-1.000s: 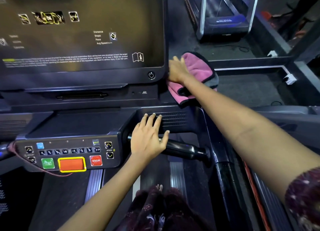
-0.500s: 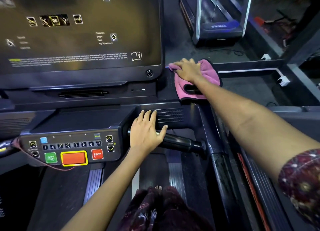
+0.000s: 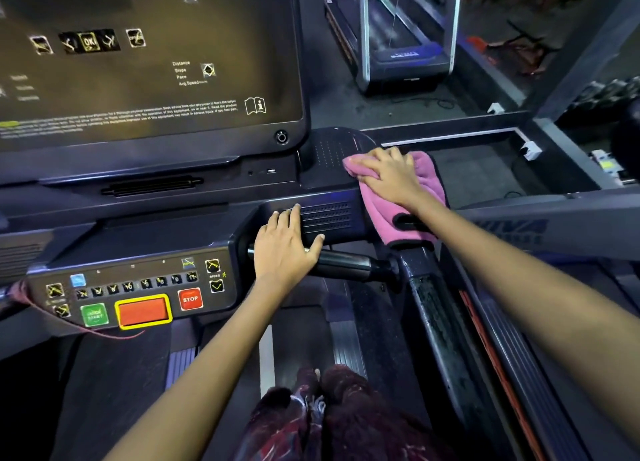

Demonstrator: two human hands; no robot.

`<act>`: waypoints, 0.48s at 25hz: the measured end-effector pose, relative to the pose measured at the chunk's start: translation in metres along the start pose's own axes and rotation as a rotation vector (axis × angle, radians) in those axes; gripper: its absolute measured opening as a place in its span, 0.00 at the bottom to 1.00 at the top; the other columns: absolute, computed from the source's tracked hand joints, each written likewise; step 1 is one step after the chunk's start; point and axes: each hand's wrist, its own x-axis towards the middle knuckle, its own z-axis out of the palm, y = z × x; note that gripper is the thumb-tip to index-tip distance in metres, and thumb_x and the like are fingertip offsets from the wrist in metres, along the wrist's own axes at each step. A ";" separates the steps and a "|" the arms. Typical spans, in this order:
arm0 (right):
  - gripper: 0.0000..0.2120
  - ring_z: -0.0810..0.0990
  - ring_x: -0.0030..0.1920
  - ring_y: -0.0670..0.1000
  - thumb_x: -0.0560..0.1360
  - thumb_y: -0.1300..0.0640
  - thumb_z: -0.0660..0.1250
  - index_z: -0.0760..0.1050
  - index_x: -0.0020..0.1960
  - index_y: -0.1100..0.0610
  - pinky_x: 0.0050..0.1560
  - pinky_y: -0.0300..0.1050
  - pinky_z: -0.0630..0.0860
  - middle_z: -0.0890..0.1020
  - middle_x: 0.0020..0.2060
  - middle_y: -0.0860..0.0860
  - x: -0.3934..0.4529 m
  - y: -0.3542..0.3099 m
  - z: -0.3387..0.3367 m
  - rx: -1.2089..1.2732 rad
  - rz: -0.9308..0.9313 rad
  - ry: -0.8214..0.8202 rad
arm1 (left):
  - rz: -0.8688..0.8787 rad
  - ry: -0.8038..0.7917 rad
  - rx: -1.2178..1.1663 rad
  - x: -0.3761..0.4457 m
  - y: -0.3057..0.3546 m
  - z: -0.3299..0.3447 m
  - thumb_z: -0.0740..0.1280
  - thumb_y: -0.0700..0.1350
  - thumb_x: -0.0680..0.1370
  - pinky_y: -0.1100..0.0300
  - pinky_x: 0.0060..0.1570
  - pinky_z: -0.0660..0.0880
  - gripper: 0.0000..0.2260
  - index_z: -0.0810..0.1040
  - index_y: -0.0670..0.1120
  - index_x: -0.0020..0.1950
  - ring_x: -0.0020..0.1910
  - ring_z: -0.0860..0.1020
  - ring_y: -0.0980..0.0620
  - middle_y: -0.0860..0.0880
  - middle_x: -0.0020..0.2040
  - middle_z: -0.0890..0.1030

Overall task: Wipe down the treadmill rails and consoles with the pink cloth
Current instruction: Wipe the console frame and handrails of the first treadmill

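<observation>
Two hands on the console [image 3: 325,218], right hand [image 3: 391,176] flat pressing pink cloth [image 3: 388,214], left hand [image 3: 284,249] flat, no grip

second treadmill [image 3: 405,45] beyond, what looks like cable [image 3: 445,103] on floor

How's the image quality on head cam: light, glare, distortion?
Head view: dim, warm light; soft brownish glare across the screen, its small text smeared; wide-angle bend curves the frame edges; right hand on the pink cloth and left hand on the console are sharp; background treadmill soft.
</observation>
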 end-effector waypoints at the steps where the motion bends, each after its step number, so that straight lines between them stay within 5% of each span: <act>1: 0.19 0.65 0.62 0.56 0.78 0.46 0.58 0.66 0.69 0.41 0.61 0.55 0.61 0.72 0.62 0.50 -0.010 -0.002 0.001 -0.026 -0.036 0.008 | 0.001 0.010 -0.011 0.000 0.000 -0.001 0.57 0.60 0.77 0.52 0.65 0.62 0.32 0.57 0.42 0.75 0.71 0.63 0.44 0.43 0.70 0.69; 8: 0.24 0.67 0.62 0.58 0.76 0.51 0.60 0.62 0.71 0.40 0.58 0.58 0.62 0.69 0.66 0.56 -0.028 -0.038 0.006 -0.382 -0.420 0.027 | 0.020 0.087 -0.050 -0.001 -0.001 0.003 0.60 0.59 0.75 0.51 0.61 0.66 0.35 0.55 0.43 0.76 0.66 0.68 0.43 0.43 0.65 0.72; 12: 0.25 0.70 0.59 0.60 0.74 0.56 0.61 0.66 0.70 0.45 0.55 0.59 0.65 0.71 0.64 0.59 -0.025 -0.079 0.018 -0.406 -0.476 0.043 | 0.015 0.096 -0.042 -0.002 -0.001 0.003 0.59 0.60 0.74 0.49 0.65 0.64 0.36 0.54 0.42 0.76 0.67 0.67 0.43 0.42 0.66 0.71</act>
